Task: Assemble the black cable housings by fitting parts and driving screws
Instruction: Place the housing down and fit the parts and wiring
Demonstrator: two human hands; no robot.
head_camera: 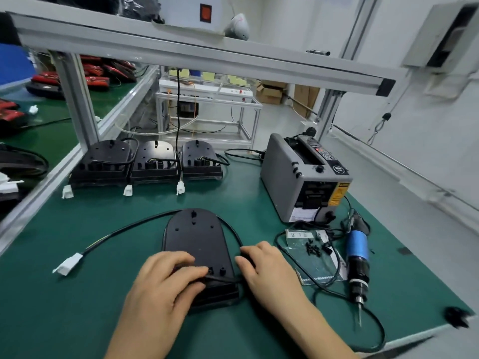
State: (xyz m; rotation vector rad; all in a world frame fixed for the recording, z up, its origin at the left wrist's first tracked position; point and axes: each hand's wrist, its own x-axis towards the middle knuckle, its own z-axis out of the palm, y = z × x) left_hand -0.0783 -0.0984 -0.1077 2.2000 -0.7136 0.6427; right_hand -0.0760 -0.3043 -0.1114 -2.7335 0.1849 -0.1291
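The black housing (194, 237) lies flat on the green mat (77, 307), right in front of us. Its long side runs from near to far. The round end points far away, and the wide flat end is near us, under our hands.

Our left hand (166, 278) sits on the near left part of the housing. Its fingers bend over the top and its thumb presses by the near end, so it grips the housing. Our right hand (269, 270) is at the near right edge. Its fingers are curled there, just where the black cable (134, 224) passes, but we cannot tell if they hold the cable, the housing, or nothing.

The cable comes out at the near end, goes round the right side, past the far end, and runs off to the left. It stops at a white plug (68, 264) on the mat.

The small black screws (315, 248) lie on a clear bag just right of our right hand. The blue screwdriver (357, 257) lies a bit more to the right, its tip pointing near. So we think the right hand is the closer one for picking up a screw and the tool, while the left hand keeps the housing steady. The screw holes near our thumbs look easy to reach.

Three more housings (153, 161) wait in a row at the far side, and a grey machine (293, 182) stands at the far right.
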